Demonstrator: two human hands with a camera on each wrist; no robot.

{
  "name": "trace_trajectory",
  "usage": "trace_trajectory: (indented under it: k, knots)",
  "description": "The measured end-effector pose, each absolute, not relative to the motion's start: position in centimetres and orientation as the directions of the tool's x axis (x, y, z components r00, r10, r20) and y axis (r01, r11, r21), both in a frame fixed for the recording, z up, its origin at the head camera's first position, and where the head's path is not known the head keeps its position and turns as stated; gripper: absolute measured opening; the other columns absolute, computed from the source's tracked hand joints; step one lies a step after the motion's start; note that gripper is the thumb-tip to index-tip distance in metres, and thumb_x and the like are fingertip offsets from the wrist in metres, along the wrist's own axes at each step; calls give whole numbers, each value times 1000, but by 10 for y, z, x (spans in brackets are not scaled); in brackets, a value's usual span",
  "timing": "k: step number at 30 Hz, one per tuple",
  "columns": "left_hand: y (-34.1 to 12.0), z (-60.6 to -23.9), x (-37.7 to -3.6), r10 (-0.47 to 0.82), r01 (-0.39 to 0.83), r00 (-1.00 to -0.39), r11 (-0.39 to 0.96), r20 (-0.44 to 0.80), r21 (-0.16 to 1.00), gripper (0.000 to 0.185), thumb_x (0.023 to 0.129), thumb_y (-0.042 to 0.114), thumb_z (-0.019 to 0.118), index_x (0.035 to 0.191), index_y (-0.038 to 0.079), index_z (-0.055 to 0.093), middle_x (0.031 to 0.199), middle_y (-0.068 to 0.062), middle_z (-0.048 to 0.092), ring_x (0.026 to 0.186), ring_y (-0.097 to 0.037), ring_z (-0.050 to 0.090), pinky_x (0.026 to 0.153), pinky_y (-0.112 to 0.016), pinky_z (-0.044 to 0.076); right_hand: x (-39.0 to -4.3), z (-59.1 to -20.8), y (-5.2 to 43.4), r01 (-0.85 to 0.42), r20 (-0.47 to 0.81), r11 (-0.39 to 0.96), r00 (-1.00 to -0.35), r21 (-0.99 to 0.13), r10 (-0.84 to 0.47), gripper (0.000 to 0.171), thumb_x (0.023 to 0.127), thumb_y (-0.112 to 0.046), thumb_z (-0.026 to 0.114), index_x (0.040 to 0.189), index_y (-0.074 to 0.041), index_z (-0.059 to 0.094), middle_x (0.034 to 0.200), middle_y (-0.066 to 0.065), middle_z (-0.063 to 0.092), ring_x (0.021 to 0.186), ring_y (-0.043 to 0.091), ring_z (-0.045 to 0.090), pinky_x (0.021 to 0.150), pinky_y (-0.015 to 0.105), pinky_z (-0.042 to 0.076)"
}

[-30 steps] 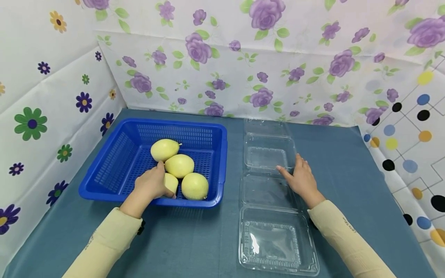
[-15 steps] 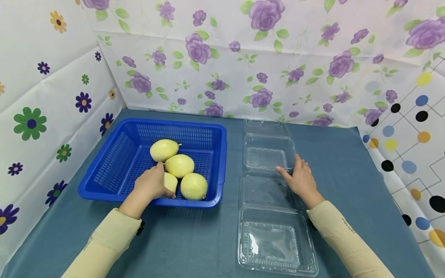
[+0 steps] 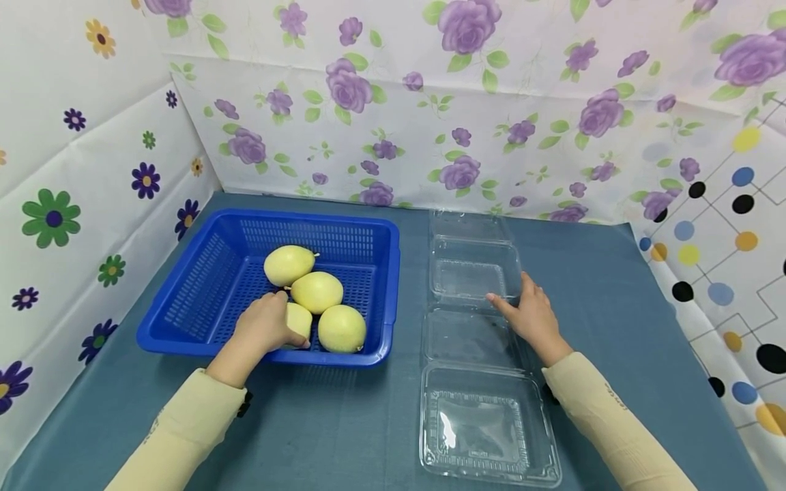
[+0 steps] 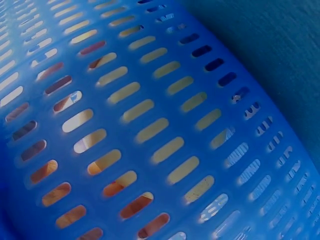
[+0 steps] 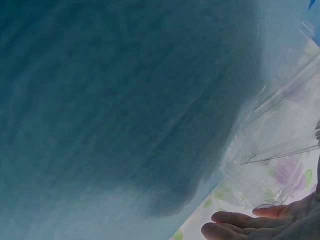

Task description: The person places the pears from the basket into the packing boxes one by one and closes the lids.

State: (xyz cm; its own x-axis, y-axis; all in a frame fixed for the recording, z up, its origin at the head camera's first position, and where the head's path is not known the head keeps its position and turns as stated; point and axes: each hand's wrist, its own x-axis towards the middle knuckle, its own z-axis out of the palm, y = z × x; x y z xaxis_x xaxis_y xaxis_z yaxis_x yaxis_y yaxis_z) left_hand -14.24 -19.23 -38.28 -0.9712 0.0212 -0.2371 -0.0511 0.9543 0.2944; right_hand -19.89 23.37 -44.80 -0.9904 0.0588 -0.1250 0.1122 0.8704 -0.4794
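Observation:
My left hand (image 3: 263, 323) reaches into the blue plastic basket (image 3: 393, 293) and grips a pale yellow pear (image 3: 299, 322) by its front wall. The hand covers part of that pear. Close by lie a middle pear (image 3: 317, 292), a right-hand pear (image 3: 342, 329) and a rear pear (image 3: 288, 265). In the left wrist view the basket's slotted wall (image 4: 150, 95) hides most of the hand and fruit. My right hand (image 3: 533, 318) touches or hovers at the right edge of the clear plastic containers, fingers straight and thumb spread. The far container (image 3: 473, 269) and near container (image 3: 485, 426) stand with their lids folded open.
Blue-grey cloth covers the table (image 3: 331, 423). A flowered white sheet (image 3: 393, 102) hangs behind it, with patterned sheets along the left and right sides. The basket stands left of the containers, with a strip of cloth between them.
My left fingertips have drawn in slightly on the pear, and the middle pear's stem shows more. My right hand keeps its place by the containers.

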Motion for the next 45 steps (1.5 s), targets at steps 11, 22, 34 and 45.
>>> trace_trajectory:
  k: [11,22,34,45]
  knots:
    - [-194,-381,-140,15,-48,-979,954,-206,296,87,66,34,86,125,-15,46,110,-30,55,98,-44,56,79,-56,48,-199,-448,233,133,-129,843,-989,-522,76,105,85,-66,52,152,0,5,148,37,19,132,53,26,99,66,32]
    - [-196,-377,-137,3,-44,-990,945,-143,324,83,65,35,86,123,-12,49,108,-30,56,95,-44,56,77,-57,48,-198,-445,233,104,-84,844,-994,-527,70,101,86,-61,57,150,3,12,151,35,10,138,54,12,104,69,23]
    - [-197,-374,-135,3,-38,-993,942,-121,334,84,66,37,85,124,-12,48,110,-31,55,97,-45,55,79,-58,47,-199,-448,233,100,-89,804,-994,-586,58,100,89,-54,59,150,6,6,150,36,13,137,51,17,105,65,26]
    - [-194,-368,-129,10,-12,-998,931,-57,366,84,66,37,84,124,-12,49,111,-31,56,96,-45,56,76,-57,47,-202,-446,232,114,-124,790,-991,-603,48,99,90,-49,59,150,6,2,151,36,10,137,51,17,106,63,26]
